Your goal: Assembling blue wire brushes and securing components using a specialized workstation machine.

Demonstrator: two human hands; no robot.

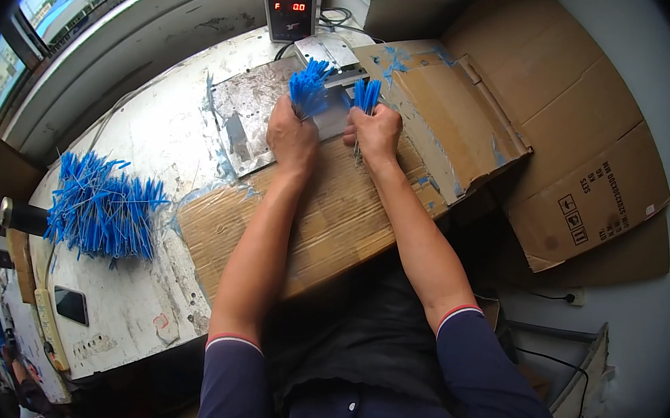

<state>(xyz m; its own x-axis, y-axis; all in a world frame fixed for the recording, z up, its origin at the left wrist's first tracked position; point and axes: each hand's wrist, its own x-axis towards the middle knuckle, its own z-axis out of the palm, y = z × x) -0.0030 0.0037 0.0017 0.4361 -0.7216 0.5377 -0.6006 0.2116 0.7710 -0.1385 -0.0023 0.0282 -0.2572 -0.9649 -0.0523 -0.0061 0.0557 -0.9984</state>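
Note:
My left hand (294, 135) is closed around a thick bundle of thin pieces with blue ends (309, 88), the blue ends fanning out above the fist. To its right, my right hand (378, 134) grips a smaller bundle of the same blue-ended pieces (366, 95), and thin wire-like ends hang below the fingers. Both fists are over a worn metal plate (241, 109) and the cardboard sheet (307, 239) in front of it. On the left of the table, a large heap of the same blue-ended pieces (107, 205) lies loose.
A box with a red digital display (291, 8) stands behind the metal plate. At the right are a cardboard box (443, 110) and a tall cardboard panel (574, 112). A phone (72, 305), a power strip (51, 334) and a dark cylinder (24, 217) are at the left.

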